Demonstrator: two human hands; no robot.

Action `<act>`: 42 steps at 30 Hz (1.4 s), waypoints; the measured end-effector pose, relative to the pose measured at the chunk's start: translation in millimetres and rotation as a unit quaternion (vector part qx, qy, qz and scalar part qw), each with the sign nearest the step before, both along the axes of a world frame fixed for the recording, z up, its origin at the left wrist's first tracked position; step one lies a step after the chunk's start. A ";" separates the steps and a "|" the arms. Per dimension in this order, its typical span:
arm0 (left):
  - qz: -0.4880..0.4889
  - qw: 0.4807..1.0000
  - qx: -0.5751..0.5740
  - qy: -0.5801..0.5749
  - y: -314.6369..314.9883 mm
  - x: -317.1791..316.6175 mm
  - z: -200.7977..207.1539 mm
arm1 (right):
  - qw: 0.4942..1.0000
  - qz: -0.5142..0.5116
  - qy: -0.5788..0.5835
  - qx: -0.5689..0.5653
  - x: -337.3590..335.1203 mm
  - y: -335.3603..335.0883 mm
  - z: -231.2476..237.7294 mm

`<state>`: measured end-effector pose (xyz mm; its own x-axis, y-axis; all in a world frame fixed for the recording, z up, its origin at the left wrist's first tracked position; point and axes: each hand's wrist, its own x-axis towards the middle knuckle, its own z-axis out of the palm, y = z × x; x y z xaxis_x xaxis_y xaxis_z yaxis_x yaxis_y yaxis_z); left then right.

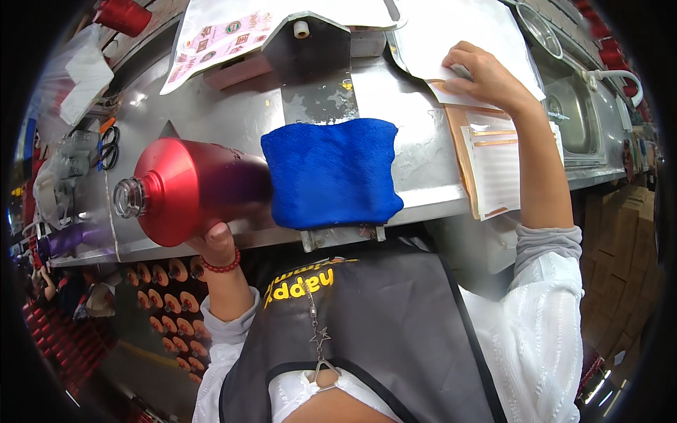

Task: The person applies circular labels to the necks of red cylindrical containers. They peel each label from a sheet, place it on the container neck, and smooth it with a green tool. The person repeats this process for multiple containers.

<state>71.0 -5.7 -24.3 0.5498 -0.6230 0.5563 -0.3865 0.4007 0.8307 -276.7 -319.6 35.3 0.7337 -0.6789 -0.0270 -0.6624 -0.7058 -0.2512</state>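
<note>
My left hand (217, 248) grips a large red glossy bottle (169, 187) from below. The bottle lies on its side, its clear glass neck pointing left and its darker end beside a blue cloth pad (333, 173). That pad covers a metal rest at the counter's front edge. Over to the far right, my right hand (483, 76) is closed, fingers bent, above a stack of white sheets with copper-coloured strips (493, 158). Its thumb and fingertips meet over the white sheet (462, 28); whatever is between them is too small to tell.
Behind the pad stands a dark metal bracket (307, 49). Black-handled scissors (109, 146) and clear cups (79, 149) are at the left. A sink (575, 116) is at the far right. Below the metal counter (430, 158), red bottles (166, 303) are stacked at the left.
</note>
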 end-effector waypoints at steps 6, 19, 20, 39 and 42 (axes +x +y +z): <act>-0.006 0.999 -0.015 -0.032 -10.7 -5.0 15.1 | 0.998 0.046 -0.018 0.040 15.0 -7.6 2.7; 0.057 0.996 -0.031 -0.063 13.6 -7.8 8.6 | 0.974 0.065 0.058 0.208 19.3 -54.2 19.5; 0.073 0.992 -0.055 -0.082 12.5 -10.1 12.9 | 0.975 0.063 0.056 0.208 17.1 -56.2 17.2; -0.082 0.911 0.073 -0.396 -57.2 -126.5 103.2 | 0.898 -0.271 0.093 -0.333 -99.6 -166.9 37.3; -0.076 0.916 0.086 -0.384 -57.4 -130.8 99.4 | 0.966 -0.144 0.069 -0.203 -59.5 -120.3 18.9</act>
<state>-59.8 -63.0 75.1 -0.0634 -0.7742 0.6297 -0.8338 0.3879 0.3929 -336.2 -439.9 54.2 0.5210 -0.8298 0.1999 -0.8535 -0.5090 0.1114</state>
